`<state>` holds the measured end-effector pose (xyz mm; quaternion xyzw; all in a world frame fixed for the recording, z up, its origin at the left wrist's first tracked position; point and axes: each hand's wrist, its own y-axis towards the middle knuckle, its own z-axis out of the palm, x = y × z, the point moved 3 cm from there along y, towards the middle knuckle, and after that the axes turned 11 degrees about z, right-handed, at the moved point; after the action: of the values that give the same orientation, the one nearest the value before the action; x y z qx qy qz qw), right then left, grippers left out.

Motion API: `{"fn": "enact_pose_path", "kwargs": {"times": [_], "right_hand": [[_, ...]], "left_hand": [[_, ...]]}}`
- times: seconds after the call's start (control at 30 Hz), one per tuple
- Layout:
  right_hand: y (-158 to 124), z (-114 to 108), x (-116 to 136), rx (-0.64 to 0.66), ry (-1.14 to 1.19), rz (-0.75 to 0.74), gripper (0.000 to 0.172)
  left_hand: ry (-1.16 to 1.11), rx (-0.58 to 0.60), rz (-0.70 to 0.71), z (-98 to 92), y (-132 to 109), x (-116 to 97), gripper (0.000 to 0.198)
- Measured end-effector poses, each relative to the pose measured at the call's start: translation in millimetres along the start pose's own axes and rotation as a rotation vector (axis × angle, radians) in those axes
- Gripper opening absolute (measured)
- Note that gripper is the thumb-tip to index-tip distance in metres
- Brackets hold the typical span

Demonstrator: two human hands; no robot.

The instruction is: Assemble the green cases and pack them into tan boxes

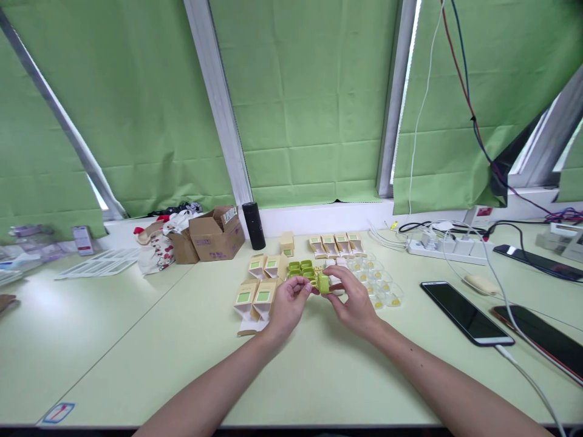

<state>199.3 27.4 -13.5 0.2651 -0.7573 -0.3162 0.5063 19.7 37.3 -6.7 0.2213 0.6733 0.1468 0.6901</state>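
Green piece [323, 283] held low over table [136, 340], just in front of the other green pieces [301, 267]. Our left hand [286, 303] pinches its left end, our right hand [354, 301] its right. Its long axis seems to run hand to hand, both equally near.

Cardboard box [217, 233] beside black cylinder [254, 226], maybe speaker; power strip [449, 247] right; phone [467, 312] plugged in.

L hand [286, 303] + R hand [353, 301] pinch green piece [323, 283] betw. them.
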Motion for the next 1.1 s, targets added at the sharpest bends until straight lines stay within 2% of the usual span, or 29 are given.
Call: {"fn": "enact_pose_path", "kwargs": {"times": [0.3,0.47,0.6,0.7,0.9,1.1], "right_hand": [[0,-3,1,0.001,-0.016,0.015,0.054],[2,-6,7,0.006,-0.074,-0.04,0.059],[1,-5,10,0.028,-0.131,-0.125,0.063],[0,-5,10,0.021,-0.179,-0.168,0.061],[0,-6,12,0.024,-0.257,-0.273,0.04],[0,-6,12,0.038,-0.322,-0.294,0.035]], "left_hand": [[0.058,-0.046,0.079,-6.7,3,1,0.032],[0.394,-0.027,0.31,-9.1,-5,-11,0.024],[0.564,0.07,0.492,-4.1,-12,-24,0.038],[0.616,0.122,0.568,-1.5,-14,-25,0.047],[0.632,0.146,0.594,-2.2,-12,-20,0.044],[0.626,0.14,0.565,-4.0,-11,-19,0.041]]}}
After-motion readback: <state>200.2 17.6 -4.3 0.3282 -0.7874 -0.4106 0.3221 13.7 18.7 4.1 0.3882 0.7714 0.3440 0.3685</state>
